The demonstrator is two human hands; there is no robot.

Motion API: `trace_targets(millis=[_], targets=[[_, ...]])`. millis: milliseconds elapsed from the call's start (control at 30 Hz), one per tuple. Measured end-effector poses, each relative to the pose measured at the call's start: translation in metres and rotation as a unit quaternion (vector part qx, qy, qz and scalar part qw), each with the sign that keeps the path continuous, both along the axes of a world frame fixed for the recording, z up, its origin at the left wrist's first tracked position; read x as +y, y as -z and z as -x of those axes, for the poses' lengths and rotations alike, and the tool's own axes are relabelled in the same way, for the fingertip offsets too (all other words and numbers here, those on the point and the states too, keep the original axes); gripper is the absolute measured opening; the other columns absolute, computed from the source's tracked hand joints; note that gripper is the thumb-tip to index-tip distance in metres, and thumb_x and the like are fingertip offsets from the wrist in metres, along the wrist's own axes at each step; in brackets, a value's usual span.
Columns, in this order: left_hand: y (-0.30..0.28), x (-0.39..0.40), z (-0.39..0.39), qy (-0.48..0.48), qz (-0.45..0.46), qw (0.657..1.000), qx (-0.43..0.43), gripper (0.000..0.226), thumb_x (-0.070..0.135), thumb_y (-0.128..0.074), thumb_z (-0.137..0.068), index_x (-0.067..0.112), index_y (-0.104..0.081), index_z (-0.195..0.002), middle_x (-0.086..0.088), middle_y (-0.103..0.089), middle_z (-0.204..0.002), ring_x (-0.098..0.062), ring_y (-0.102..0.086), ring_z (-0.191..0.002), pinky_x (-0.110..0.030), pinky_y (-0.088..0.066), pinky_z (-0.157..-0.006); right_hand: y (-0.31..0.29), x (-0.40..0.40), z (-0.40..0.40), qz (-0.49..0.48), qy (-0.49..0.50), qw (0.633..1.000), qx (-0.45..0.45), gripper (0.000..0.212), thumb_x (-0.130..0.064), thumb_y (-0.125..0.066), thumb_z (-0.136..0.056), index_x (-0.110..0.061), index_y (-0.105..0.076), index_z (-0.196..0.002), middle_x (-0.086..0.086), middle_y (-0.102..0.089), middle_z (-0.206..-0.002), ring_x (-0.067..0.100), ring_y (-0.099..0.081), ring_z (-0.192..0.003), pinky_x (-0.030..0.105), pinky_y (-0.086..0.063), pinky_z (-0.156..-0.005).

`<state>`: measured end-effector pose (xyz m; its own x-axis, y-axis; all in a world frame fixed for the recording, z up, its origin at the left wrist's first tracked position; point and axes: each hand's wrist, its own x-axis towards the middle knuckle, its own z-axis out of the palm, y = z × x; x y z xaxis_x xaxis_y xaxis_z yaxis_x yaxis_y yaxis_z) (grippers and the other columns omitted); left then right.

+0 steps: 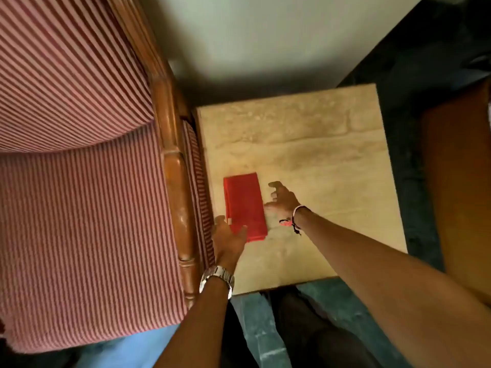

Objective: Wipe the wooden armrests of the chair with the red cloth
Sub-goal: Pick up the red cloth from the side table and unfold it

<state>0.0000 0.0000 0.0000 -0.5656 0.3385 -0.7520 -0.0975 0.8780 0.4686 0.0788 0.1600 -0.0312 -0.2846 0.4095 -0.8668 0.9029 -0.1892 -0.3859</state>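
A folded red cloth [244, 207] lies flat on a beige stone-topped side table [318, 155], near its left edge. My left hand [228, 239], with a metal watch on the wrist, hovers at the cloth's near left corner, fingers spread, holding nothing. My right hand [283, 199], with a thread bracelet, is just right of the cloth, fingers curled apart and empty. The chair's wooden armrest [178, 187] runs along the table's left side. Its striped red-and-cream seat [87, 235] fills the left of the view.
A pale wall [265, 41] rises behind the table. Dark teal carpet [403, 168] surrounds it. A brown wooden piece of furniture [462, 195] stands at the right edge. My dark-clothed legs [305, 328] are below the table's near edge.
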Motion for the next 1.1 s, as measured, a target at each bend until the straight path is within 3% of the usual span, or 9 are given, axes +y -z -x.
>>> trace_targets(millis=[167,233,333,500,600,733,867,1000,1100], targets=[[0.054,0.000,0.005,0.024,0.047,0.998,0.025,0.064,0.016,-0.076,-0.086,-0.005,-0.044,-0.138,-0.026,-0.052,-0.138,-0.041,-0.048,-0.130,-0.042,-0.041,-0.105,0.042,0.004,0.006,0.022,0.106,0.993,0.041,0.068,-0.007,-0.078,-0.086,-0.004,-0.044,-0.146,0.021,-0.061,-0.137,0.034,-0.059,-0.129,0.041,-0.047,-0.112],[0.067,0.007,0.003,-0.003,0.035,0.999,0.026,0.061,0.016,-0.078,-0.083,-0.003,-0.047,-0.132,-0.025,-0.058,-0.131,-0.041,-0.056,-0.121,-0.045,-0.048,-0.100,0.057,0.004,0.014,0.004,0.129,0.991,0.046,0.068,-0.021,-0.083,-0.083,-0.007,-0.051,-0.140,0.012,-0.066,-0.124,0.026,-0.064,-0.118,0.035,-0.051,-0.105],[0.077,0.019,-0.001,-0.085,0.031,0.996,0.016,0.056,0.013,-0.081,-0.081,0.003,-0.048,-0.126,-0.019,-0.068,-0.123,-0.031,-0.065,-0.103,-0.031,-0.049,-0.084,0.069,-0.007,0.024,-0.029,0.150,0.987,0.049,0.054,-0.030,-0.083,-0.082,-0.009,-0.059,-0.126,-0.002,-0.065,-0.103,0.014,-0.064,-0.097,0.021,-0.052,-0.084],[0.071,0.015,-0.006,-0.100,-0.021,0.995,0.013,0.052,0.005,-0.073,-0.088,0.007,-0.049,-0.133,-0.015,-0.070,-0.121,-0.032,-0.069,-0.106,-0.040,-0.057,-0.094,0.065,-0.011,0.027,-0.011,0.102,0.988,0.113,0.026,-0.011,-0.066,-0.097,0.000,-0.066,-0.120,0.008,-0.071,-0.105,0.025,-0.068,-0.102,0.037,-0.054,-0.091],[0.056,0.006,-0.004,-0.073,-0.065,0.995,0.029,0.052,0.007,-0.072,-0.089,0.008,-0.050,-0.136,-0.005,-0.069,-0.112,-0.022,-0.068,-0.100,-0.034,-0.058,-0.089,0.044,-0.007,0.018,0.053,0.174,0.967,0.176,0.028,0.002,-0.053,-0.101,0.009,-0.056,-0.128,0.009,-0.067,-0.100,0.006,-0.073,-0.082,0.027,-0.062,-0.074],[0.019,-0.002,0.002,-0.056,-0.116,0.991,0.044,0.053,0.010,-0.074,-0.089,0.009,-0.051,-0.136,0.009,-0.059,-0.102,-0.013,-0.063,-0.092,-0.004,-0.049,-0.069,-0.001,-0.008,0.009,0.084,0.193,0.954,0.214,0.019,-0.005,-0.052,-0.103,-0.014,-0.057,-0.118,-0.002,-0.065,-0.102,0.005,-0.070,-0.084,0.027,-0.062,-0.069],[-0.027,-0.009,0.016,-0.050,-0.172,0.981,0.072,0.054,0.020,-0.076,-0.089,0.015,-0.052,-0.137,0.006,-0.059,-0.113,-0.011,-0.061,-0.098,-0.025,-0.054,-0.085,-0.052,-0.013,0.014,0.094,0.225,0.931,0.271,0.021,-0.007,-0.052,-0.103,-0.025,-0.062,-0.109,-0.011,-0.072,-0.097,0.007,-0.070,-0.086,0.032,-0.062,-0.071],[-0.074,-0.034,0.030,-0.079,-0.218,0.966,0.114,0.054,0.031,-0.076,-0.088,0.024,-0.052,-0.136,0.022,-0.058,-0.114,0.014,-0.060,-0.098,-0.002,-0.050,-0.078,-0.100,-0.027,0.040,0.123,0.239,0.905,0.329,0.023,-0.004,-0.053,-0.101,-0.023,-0.065,-0.108,-0.013,-0.077,-0.085,0.003,-0.073,-0.078,0.026,-0.061,-0.061],[-0.094,-0.073,0.044,-0.134,-0.256,0.949,0.123,0.053,0.039,-0.078,-0.085,0.034,-0.052,-0.130,0.022,-0.066,-0.110,0.012,-0.066,-0.099,-0.011,-0.058,-0.076,-0.119,-0.048,0.066,0.135,0.180,0.906,0.359,0.020,-0.009,-0.060,-0.097,-0.024,-0.069,-0.107,-0.012,-0.078,-0.090,0.003,-0.073,-0.084,0.026,-0.061,-0.065]])
